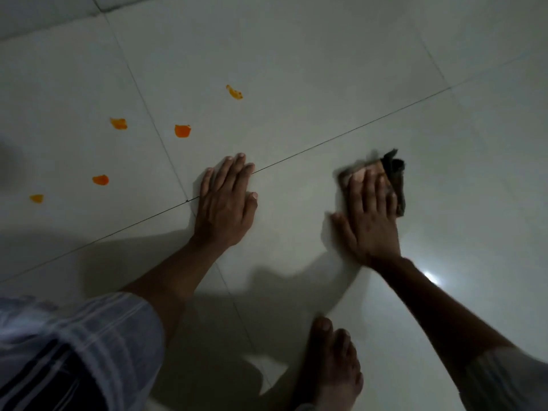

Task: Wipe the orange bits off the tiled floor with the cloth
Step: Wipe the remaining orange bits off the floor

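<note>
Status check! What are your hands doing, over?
Left hand flat on tiled floor. Right hand pressing cloth. Five orange bits unwiped, far left of cloth. Left hand lies between.

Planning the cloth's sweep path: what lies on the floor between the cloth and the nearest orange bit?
In the head view, the left hand rests flat on the tiled floor between the cloth under the right hand and the nearest orange bit.

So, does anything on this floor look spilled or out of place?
Yes: five orange bits lie scattered on the tiled floor, left of the flat left hand. The right hand presses the cloth on a tile well right of them.
</note>
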